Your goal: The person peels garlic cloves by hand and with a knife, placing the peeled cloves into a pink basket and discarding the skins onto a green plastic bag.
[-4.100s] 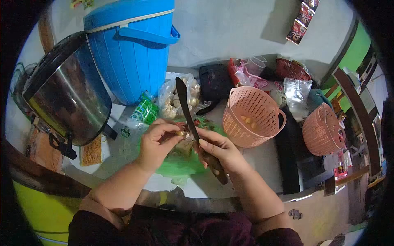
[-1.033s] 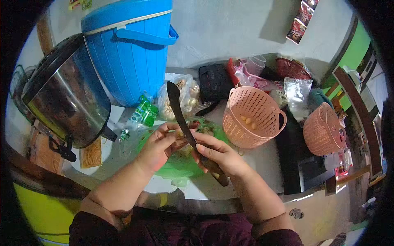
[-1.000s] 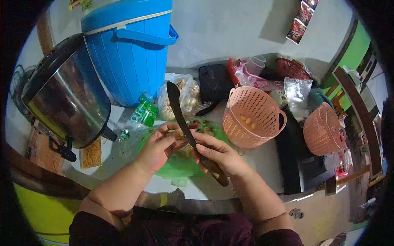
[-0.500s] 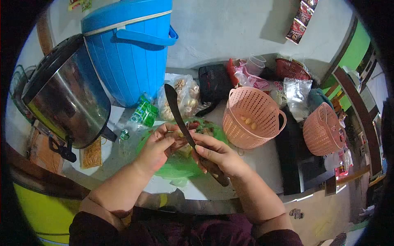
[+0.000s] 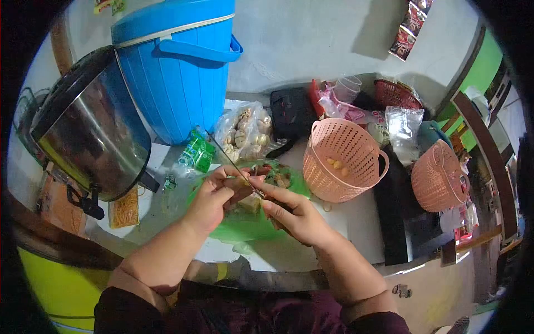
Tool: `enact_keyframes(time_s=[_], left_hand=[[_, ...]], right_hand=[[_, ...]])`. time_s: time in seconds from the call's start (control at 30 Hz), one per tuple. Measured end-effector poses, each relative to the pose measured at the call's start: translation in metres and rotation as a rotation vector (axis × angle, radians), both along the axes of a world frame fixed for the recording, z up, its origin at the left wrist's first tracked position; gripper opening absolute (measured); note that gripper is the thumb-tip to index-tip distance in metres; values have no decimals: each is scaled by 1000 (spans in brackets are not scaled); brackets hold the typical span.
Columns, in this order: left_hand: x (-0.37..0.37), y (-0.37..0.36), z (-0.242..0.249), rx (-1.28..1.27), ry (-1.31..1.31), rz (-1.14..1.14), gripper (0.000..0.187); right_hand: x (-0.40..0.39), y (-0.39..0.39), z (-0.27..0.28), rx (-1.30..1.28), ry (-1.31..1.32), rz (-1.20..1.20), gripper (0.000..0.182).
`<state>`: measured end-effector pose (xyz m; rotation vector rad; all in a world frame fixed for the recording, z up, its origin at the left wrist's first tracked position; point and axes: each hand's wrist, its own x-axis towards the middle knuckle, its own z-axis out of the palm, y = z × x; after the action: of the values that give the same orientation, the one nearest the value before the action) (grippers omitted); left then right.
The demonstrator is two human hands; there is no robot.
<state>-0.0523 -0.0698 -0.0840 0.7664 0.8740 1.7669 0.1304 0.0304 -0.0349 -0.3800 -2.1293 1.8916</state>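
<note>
My right hand (image 5: 297,214) is closed around the handle of a knife (image 5: 227,155), whose thin blade points up and to the left, seen nearly edge-on. My left hand (image 5: 211,195) is closed, with its fingertips pinching a small garlic clove, mostly hidden by the fingers and the blade. Both hands meet over a green plastic bag (image 5: 239,229), spread out with reddish and brown bits (image 5: 278,177) on it. To the right stands a pink perforated basket (image 5: 328,181) with several pale cloves (image 5: 337,165) inside.
A clear bag of garlic bulbs (image 5: 245,133) lies behind my hands. A blue lidded bucket (image 5: 172,83) and a steel pot (image 5: 97,133) stand at the left. At the right are a second pink basket (image 5: 436,181) and a silvery packet (image 5: 405,131). A packet of noodle-like strands (image 5: 124,210) lies below the pot.
My right hand has turned the knife, so its blade shows edge-on instead of broad side, and its tip has moved left and down. My left hand stays nearly in place.
</note>
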Motion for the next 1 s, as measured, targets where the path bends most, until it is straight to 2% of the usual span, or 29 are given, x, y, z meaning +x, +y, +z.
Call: enact_keyframes(time_s=[0.03, 0.23, 0.53, 0.77, 1.0], left_hand=[[-1, 0, 0, 3, 22, 7, 13], [-3, 1, 2, 38, 83, -18, 9], [-9, 1, -5, -6, 90, -13, 13], [-6, 2, 1, -30, 73, 32, 14], [-8, 4, -4, -71, 47, 65, 15]], right_hand=[[0, -1, 0, 29, 18, -4, 44], [3, 1, 4, -330, -68, -23, 44], [4, 10, 2, -444, -29, 36, 42], [3, 12, -6, -405, -19, -25, 42], [3, 7, 0, -208, -25, 72, 49]])
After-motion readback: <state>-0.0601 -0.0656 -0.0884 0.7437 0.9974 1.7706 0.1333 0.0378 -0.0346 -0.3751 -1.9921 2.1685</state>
